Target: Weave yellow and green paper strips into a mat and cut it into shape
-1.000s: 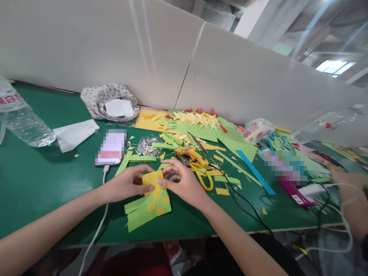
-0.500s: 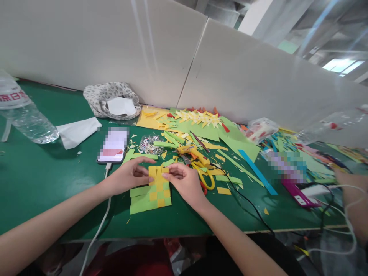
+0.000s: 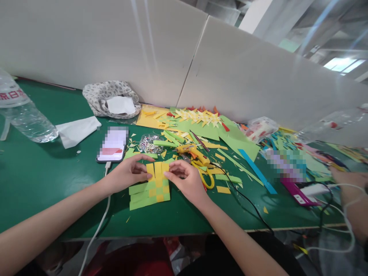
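Yellow and green paper strips woven in a checker pattern form a small piece near the table's front edge. My left hand pinches a yellow strip at the piece's upper left between thumb and fingers. On the right side, my right hand grips the upper right yellow strips with its thumb in front. Loose green strip ends stick out to the left, and yellow ends point up between the hands. Just beyond my right hand lie a yellow glue gun and yellow-handled scissors.
A phone with a white cable is left of the hands. Further left lies a water bottle. Paper scraps, a bag of beads and a woven star-edged piece lie behind. Another person's arm is at the right, near a purple power strip.
Both hands have shifted slightly up with the woven piece. The yellow strips' upper ends now stand further apart, with gaps between them.
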A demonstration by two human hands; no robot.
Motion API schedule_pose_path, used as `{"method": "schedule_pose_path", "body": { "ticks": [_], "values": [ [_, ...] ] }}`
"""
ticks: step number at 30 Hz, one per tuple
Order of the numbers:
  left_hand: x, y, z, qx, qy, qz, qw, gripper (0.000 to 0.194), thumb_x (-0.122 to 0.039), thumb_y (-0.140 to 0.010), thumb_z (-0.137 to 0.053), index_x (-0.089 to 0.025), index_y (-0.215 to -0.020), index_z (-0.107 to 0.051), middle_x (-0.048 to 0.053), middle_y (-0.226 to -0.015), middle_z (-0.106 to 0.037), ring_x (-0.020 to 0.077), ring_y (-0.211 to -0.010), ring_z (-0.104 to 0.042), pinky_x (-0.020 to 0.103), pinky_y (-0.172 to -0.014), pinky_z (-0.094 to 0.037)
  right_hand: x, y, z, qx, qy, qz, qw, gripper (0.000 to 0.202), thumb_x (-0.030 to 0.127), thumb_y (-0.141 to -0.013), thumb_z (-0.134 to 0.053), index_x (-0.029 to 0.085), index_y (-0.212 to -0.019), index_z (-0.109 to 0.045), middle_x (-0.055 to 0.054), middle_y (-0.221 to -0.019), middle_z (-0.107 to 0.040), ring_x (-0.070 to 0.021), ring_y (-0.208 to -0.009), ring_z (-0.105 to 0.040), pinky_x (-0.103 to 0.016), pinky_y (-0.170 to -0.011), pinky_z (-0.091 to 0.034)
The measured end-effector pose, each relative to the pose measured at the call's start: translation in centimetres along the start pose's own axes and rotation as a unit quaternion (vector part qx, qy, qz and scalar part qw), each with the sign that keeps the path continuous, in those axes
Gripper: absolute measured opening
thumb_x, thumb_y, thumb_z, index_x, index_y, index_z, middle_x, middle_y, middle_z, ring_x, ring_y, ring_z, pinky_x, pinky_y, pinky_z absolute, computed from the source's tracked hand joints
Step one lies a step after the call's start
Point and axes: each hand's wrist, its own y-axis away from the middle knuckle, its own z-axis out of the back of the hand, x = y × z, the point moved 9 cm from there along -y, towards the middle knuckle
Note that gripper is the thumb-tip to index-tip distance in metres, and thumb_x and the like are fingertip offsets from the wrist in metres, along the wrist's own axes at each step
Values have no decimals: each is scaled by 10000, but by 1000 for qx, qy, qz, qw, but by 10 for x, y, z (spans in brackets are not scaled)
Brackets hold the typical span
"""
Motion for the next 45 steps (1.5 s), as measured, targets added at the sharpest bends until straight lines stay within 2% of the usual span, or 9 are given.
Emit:
{"method": "schedule_pose_path", "body": {
  "ticks": [5,10,24,28,31,34,36,40,45],
  "values": [
    [2,-1,-4,22,16,-7,1000,440,-217,-679,-671,-179,-1076,-486,-19,-714,-636,133,-654,-603,275,-648,-461,-1,2,-14,55,6,-25,998,437,340,-630,-734,223,-977,-497,-25,-850,-671,-182,-753,-644,-259,-563,-488],
    [2,-1,-7,36,20,-14,999,440,-212,-683,-668,-180,-1083,-487,-15,-728,-649,116,-636,-592,252,-624,-451,1,4,-18,60,-31,-24,997,374,275,-672,-704,231,-976,-490,-12,-823,-679,-176,-750,-648,-304,-674,-517],
    [0,0,-6,25,30,-3,999,382,-228,-700,-667,-202,-1047,-507,-48,-661,-635,113,-620,-598,256,-627,-452,2,5,-16,47,-38,-11,998,376,232,-690,-683,223,-1021,-505,-26,-858,-681,-184,-796,-656,-326,-721,-520],
    [-2,1,-5,19,38,-9,999,410,-226,-680,-695,-194,-1046,-512,-45,-653,-644,112,-610,-599,255,-627,-457,8,6,-12,25,-8,30,999,502,270,-656,-713,240,-1095,-473,-67,-1077,-610,-213,-1019,-581,-335,-779,-502],
    [-5,2,-5,22,50,-13,998,410,-232,-684,-701,-202,-1049,-517,-43,-663,-654,105,-606,-598,246,-625,-455,4,6,-17,55,-44,4,998,685,300,-615,-754,267,-1197,-395,-83,-1227,-523,-227,-1131,-513,-355,-851,-476],
    [-7,3,-5,19,63,-7,998,418,-240,-693,-700,-212,-1067,-517,-42,-680,-658,105,-620,-603,248,-641,-459,-7,8,-28,115,-134,-68,982,742,292,-593,-771,268,-1213,-363,-72,-1133,-586,-218,-984,-605,-364,-803,-497],
    [-8,4,-4,15,67,-5,998,440,-249,-693,-702,-215,-1087,-509,-30,-725,-668,114,-671,-616,250,-663,-462,-10,8,-30,124,-186,-100,969,698,275,-577,-777,253,-1164,-399,-45,-1010,-639,-206,-874,-641,-349,-747,-512],
    [-7,4,-3,11,38,1,999,538,-256,-646,-740,-210,-1121,-493,1,-824,-687,149,-767,-633,264,-692,-467,-12,5,-18,66,-232,-116,963,573,279,-551,-790,229,-1031,-481,-15,-906,-665,-191,-813,-648,-316,-710,-513],
    [-5,3,3,-17,-9,-4,1000,492,-261,-668,-711,-209,-1114,-509,-36,-680,-662,126,-598,-598,242,-565,-447,-11,5,-15,46,-254,-123,958,552,270,-524,-799,236,-989,-503,3,-899,-660,-192,-829,-641,-316,-715,-520]
  ]
}}
